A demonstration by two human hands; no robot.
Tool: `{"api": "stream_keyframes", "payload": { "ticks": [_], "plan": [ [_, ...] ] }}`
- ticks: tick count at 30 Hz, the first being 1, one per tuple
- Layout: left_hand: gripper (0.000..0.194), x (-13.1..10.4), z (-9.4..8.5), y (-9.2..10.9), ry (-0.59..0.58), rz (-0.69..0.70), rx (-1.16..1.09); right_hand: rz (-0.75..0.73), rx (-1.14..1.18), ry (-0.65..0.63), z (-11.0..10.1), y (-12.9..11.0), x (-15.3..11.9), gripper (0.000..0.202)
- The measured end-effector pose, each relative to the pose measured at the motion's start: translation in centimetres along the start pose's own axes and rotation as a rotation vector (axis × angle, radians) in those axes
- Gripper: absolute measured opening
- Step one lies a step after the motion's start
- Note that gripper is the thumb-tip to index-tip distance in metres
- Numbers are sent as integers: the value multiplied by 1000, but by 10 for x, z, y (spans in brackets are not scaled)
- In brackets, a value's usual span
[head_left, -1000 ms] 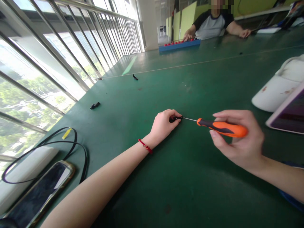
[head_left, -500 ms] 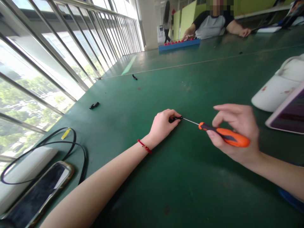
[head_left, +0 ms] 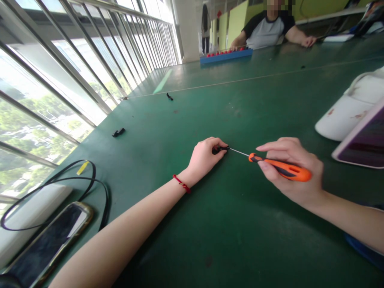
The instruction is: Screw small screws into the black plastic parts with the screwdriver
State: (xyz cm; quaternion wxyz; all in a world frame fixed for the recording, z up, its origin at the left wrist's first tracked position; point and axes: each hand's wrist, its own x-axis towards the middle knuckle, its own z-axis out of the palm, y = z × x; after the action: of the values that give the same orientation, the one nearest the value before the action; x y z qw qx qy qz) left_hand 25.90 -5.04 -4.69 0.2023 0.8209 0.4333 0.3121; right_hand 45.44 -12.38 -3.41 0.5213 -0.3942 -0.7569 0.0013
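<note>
My left hand (head_left: 207,153), with a red cord bracelet at the wrist, pinches a small black part (head_left: 221,149) close to the green tabletop (head_left: 234,232). In my right hand (head_left: 295,164) is a screwdriver (head_left: 295,171) with an orange and black handle. Its thin metal shaft points left, and the tip meets the end of the black part. The thumb and fingers of the right hand lie around the handle, with the index finger stretched forward above it. Most of the black part is hidden by my left fingers.
Two small black pieces (head_left: 118,132) (head_left: 169,97) lie to the left. A phone (head_left: 45,248), a white box (head_left: 18,224) and a black cable (head_left: 105,192) are at lower left. A white container (head_left: 348,108) and a tablet-like screen (head_left: 363,144) stand right. Across sits a person (head_left: 267,30) beside a blue rack (head_left: 226,57).
The fingers of my right hand have shifted on the screwdriver handle, the index finger now lower and closer along it. My left hand holds the black part in nearly the same place.
</note>
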Motion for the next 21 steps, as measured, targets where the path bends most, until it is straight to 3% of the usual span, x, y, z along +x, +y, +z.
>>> {"api": "stream_keyframes", "payload": {
  "ticks": [3, 5, 8, 10, 14, 16, 21],
  "plan": [
    [14, 0, 0, 0, -4, 0, 3, 35, 172, 122, 2, 1, 0, 49],
    [14, 0, 0, 0, -4, 5, 1, 35, 205, 114, 2, 2, 0, 54],
    [14, 0, 0, 0, 1, 9, -7, 46, 72, -7, 0, 1, 0, 27],
    [14, 0, 1, -1, 5, 6, -8, 66, 18, -17, 0, 1, -1, 13],
    [13, 0, 1, 0, 8, 7, -9, 68, 173, 139, 3, 3, -1, 43],
    [14, 0, 0, 1, 8, 9, -12, 80, 220, 114, 3, 4, -1, 51],
    [15, 1, -1, 4, 31, -24, -49, 165, 29, -25, -1, -1, -2, 12]
  ]
}}
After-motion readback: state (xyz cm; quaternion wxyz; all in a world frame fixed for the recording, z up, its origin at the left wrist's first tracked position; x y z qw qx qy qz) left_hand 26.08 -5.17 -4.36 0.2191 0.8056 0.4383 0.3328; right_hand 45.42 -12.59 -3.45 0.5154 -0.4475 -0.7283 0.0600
